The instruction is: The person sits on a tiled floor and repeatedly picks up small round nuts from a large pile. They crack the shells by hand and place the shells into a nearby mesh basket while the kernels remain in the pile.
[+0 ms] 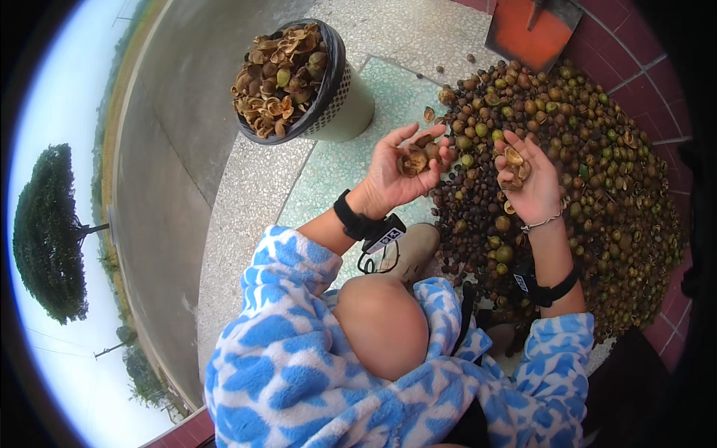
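Note:
My left hand (400,168), palm up, holds several cracked brown husk pieces (414,161) in its curled fingers. Across from it, above the pile, my right hand (529,179) has more open husk pieces (513,167) held against its fingers. A large pile of round green and brown fruits or nuts (605,196) spreads under and to the right of my right hand. Small dark round nuts (468,207) lie between the hands, at the pile's near edge. Beyond my left hand stands a perforated bin (350,106) with a dark liner, heaped with empty husks (280,73).
An orange metal dustpan or shovel blade (529,33) rests against the pile's far edge. A few loose nuts (440,69) lie on the terrazzo floor (392,33). My shoe (417,252) is beside the pile, below my hands. Dark red tiles (644,84) border the pile.

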Tool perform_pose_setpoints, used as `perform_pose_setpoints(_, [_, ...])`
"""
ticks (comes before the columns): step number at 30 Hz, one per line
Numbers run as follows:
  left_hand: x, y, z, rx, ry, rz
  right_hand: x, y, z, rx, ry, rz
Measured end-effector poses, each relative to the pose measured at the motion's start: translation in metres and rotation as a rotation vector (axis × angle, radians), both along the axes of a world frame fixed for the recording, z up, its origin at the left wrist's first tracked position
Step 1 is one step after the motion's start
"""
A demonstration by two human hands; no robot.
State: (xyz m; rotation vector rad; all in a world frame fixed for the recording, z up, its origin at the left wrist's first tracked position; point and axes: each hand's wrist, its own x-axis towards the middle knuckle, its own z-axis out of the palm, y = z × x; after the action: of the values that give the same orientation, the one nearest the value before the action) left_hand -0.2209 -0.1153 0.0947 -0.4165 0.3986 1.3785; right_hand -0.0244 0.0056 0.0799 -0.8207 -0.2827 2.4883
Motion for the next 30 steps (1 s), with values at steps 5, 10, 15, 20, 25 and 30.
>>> perform_pose_setpoints(5, [-0.143, -0.065, 0.081, 0.231, 0.391, 0.488, -0.118, 0.006, 0.028, -0.088, 0.057, 0.113])
perform_pose_setpoints(10, [-0.25, -0.081, 0.112, 0.038, 1.068, 0.817, -0.27, 0.019, 0.07, 0.622, 0.031, 0.106])
perform_pose_setpoints(15, [-0.326, -0.033, 0.1, -0.205, 1.438, 0.777, -0.382, 0.01, 0.075, 1.713, -0.319, 0.042])
perform_pose_setpoints(20, [-0.343, -0.001, 0.074, -0.175, 2.061, -0.032, -0.396, 0.009, 0.063, 1.725, -0.199, 0.274])
perform_pose_setpoints(25, [-0.343, -0.006, 0.062, 0.032, 1.984, -0.13, -0.394, 0.008, 0.066, 2.005, -0.285, 0.475])
perform_pose_setpoints(30, [-0.332, -0.008, 0.072, -0.164, 1.957, -0.038, -0.379, -0.012, 0.058, 2.103, -0.452, 0.031])
